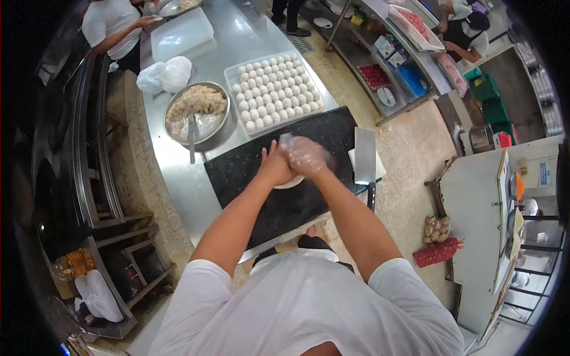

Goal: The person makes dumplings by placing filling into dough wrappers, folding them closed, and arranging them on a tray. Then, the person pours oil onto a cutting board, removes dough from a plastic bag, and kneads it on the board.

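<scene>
My left hand [276, 164] and my right hand [308, 155] meet over a black board [249, 204]. A clear plastic glove covers my right hand, which is blurred. Its fingers bend over something I cannot make out. Below them a white round edge [290, 183] shows, mostly hidden by my hands. The fingers of my left hand are partly raised beside it; its palm side is hidden. Just beyond the board is a tray [256, 132] of many small white dough balls [276, 95]. To its left, a metal bowl [221, 132] holds pale filling [205, 99] and a spatula [192, 139].
A cleaver [364, 155] lies at the board's right edge on a white block [380, 169]. White plastic bags [177, 72] and a translucent bin [181, 37] stand farther back. One person [113, 26] is at the upper left, another [469, 38] at the upper right.
</scene>
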